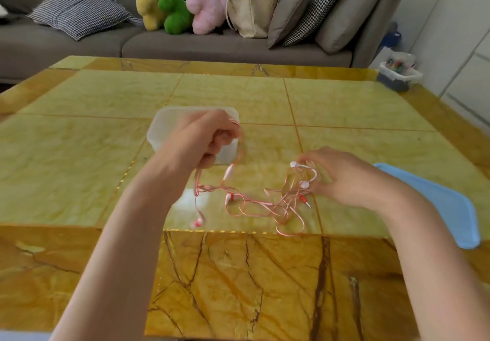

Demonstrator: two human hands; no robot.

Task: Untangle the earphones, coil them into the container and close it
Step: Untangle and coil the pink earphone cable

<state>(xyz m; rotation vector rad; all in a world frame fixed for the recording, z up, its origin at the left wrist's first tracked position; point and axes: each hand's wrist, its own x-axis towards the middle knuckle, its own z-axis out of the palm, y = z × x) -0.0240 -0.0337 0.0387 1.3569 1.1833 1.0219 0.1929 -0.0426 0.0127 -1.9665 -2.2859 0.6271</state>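
While the left hand is curling its fingers around a raised stretch of pink cord, the right hand is resting over the other end, its fingers seemingly pinching a white earbud, though blur is making this uncertain. Between them, the earphones are lying tangled in loops on the yellow counter. A clear container is sitting open behind the left hand. A blue lid is lying beside the right wrist.
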